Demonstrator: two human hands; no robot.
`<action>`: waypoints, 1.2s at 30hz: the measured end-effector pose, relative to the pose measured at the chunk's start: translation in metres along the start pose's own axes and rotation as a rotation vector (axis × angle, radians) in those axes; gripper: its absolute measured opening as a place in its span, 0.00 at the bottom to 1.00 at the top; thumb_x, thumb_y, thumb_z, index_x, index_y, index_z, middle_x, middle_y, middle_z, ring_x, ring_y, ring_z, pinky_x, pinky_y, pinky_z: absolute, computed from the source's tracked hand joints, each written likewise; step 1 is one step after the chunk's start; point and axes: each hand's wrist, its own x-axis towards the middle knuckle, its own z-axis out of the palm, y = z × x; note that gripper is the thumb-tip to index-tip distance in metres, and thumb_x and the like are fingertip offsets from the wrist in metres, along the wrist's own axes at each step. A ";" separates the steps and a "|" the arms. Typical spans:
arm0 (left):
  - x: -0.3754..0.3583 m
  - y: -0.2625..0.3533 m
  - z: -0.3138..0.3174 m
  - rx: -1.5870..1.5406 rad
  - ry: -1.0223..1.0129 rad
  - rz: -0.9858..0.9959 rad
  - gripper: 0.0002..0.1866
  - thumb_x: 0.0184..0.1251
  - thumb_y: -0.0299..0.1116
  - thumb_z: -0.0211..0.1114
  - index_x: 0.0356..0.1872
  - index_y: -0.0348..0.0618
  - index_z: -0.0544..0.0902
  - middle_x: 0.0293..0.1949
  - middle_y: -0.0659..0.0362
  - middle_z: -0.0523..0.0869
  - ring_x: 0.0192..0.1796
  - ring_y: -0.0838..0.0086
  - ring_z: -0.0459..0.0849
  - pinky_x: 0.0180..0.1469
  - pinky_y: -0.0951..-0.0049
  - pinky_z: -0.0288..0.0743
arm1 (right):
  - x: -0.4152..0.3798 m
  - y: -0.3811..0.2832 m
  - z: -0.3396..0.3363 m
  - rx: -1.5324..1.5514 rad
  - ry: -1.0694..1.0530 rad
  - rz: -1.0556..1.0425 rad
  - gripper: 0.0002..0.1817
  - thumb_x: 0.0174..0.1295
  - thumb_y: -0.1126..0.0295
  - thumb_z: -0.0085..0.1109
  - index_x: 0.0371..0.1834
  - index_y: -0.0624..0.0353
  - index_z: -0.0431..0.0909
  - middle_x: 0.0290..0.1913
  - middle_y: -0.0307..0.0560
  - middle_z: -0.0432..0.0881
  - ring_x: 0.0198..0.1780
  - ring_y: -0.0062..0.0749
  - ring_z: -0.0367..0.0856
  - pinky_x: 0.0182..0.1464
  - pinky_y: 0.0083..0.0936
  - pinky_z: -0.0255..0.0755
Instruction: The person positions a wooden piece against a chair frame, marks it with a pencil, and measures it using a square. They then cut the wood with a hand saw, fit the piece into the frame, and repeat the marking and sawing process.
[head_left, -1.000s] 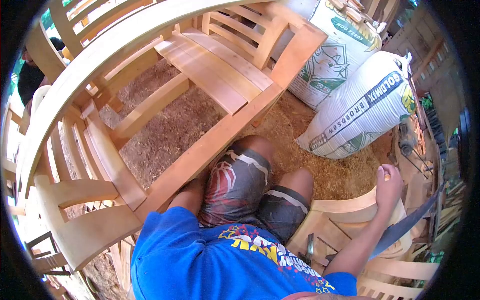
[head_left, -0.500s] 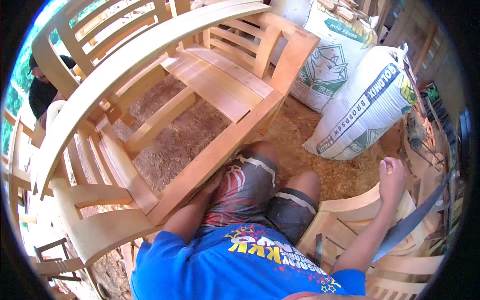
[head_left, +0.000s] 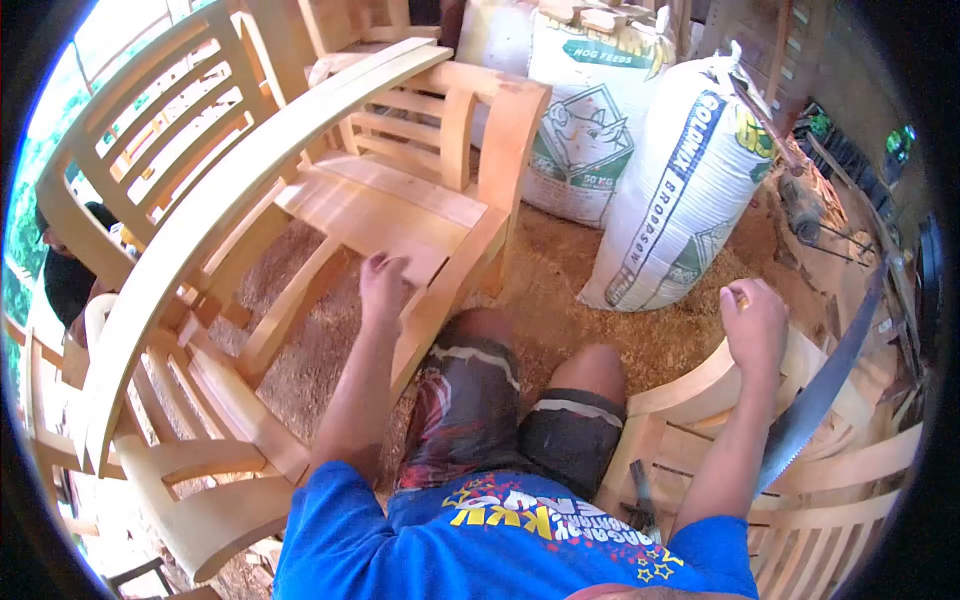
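Observation:
My left hand (head_left: 383,288) is raised over the front rail of an unfinished wooden armchair (head_left: 465,245), near its seat boards (head_left: 400,215). Its fingers are curled together, and whatever they may hold is hidden. To the right, my right hand (head_left: 757,325) is closed above the curved wooden part of another piece of furniture (head_left: 700,385). A small pale yellowish bit shows at its fingertips, too small to name. Beside my right forearm is a long saw blade (head_left: 825,375) with a toothed edge. A long curved wooden piece (head_left: 185,235) lies across the armchair.
Two full white feed sacks, one behind (head_left: 580,130) and one leaning in front (head_left: 675,190), stand beyond my knees on sawdust-covered ground (head_left: 540,290). A slatted wooden backrest (head_left: 175,120) rises at the upper left. A person in dark clothing (head_left: 70,280) is partly visible behind it.
My left hand has come up from behind the armchair's front rail and now shows above it. My right hand has shifted slightly left and stays closed. The view has turned somewhat.

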 end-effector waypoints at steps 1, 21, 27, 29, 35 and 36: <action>0.024 -0.007 0.003 -0.079 0.067 -0.096 0.34 0.69 0.35 0.77 0.72 0.34 0.73 0.59 0.55 0.85 0.62 0.69 0.84 0.64 0.65 0.79 | 0.000 0.000 -0.003 -0.010 -0.004 0.012 0.10 0.68 0.62 0.69 0.43 0.58 0.89 0.46 0.51 0.90 0.51 0.53 0.86 0.57 0.47 0.75; -0.098 0.014 0.013 -0.591 -0.191 -0.066 0.16 0.81 0.27 0.66 0.63 0.33 0.80 0.53 0.55 0.90 0.56 0.66 0.90 0.60 0.62 0.87 | 0.001 0.002 0.005 0.035 -0.027 0.076 0.17 0.72 0.58 0.67 0.57 0.55 0.88 0.50 0.53 0.91 0.56 0.52 0.87 0.65 0.45 0.73; -0.144 -0.007 -0.008 -0.554 -0.278 0.004 0.23 0.78 0.24 0.66 0.70 0.36 0.74 0.54 0.52 0.88 0.56 0.63 0.90 0.58 0.57 0.90 | 0.001 0.003 0.002 0.021 -0.059 0.049 0.18 0.74 0.58 0.65 0.58 0.58 0.87 0.51 0.52 0.91 0.55 0.51 0.87 0.63 0.44 0.76; -0.123 0.012 -0.019 -0.151 -0.079 0.013 0.22 0.77 0.26 0.69 0.68 0.38 0.76 0.52 0.52 0.89 0.54 0.64 0.90 0.56 0.58 0.89 | 0.000 0.008 0.004 0.024 -0.072 0.012 0.18 0.75 0.58 0.64 0.59 0.59 0.87 0.52 0.53 0.91 0.55 0.50 0.88 0.62 0.43 0.77; -0.122 0.041 -0.035 0.271 -0.227 0.343 0.21 0.79 0.33 0.71 0.66 0.35 0.81 0.52 0.54 0.91 0.52 0.71 0.88 0.57 0.66 0.82 | 0.002 0.017 0.006 0.026 -0.072 -0.044 0.20 0.77 0.57 0.62 0.60 0.60 0.86 0.54 0.55 0.90 0.56 0.53 0.87 0.62 0.44 0.77; -0.133 0.054 -0.041 0.232 -0.308 0.346 0.21 0.79 0.36 0.71 0.66 0.35 0.82 0.51 0.54 0.91 0.51 0.72 0.88 0.57 0.66 0.82 | 0.003 0.018 0.006 0.036 -0.077 -0.032 0.20 0.77 0.57 0.61 0.60 0.60 0.86 0.54 0.55 0.90 0.56 0.54 0.87 0.62 0.44 0.77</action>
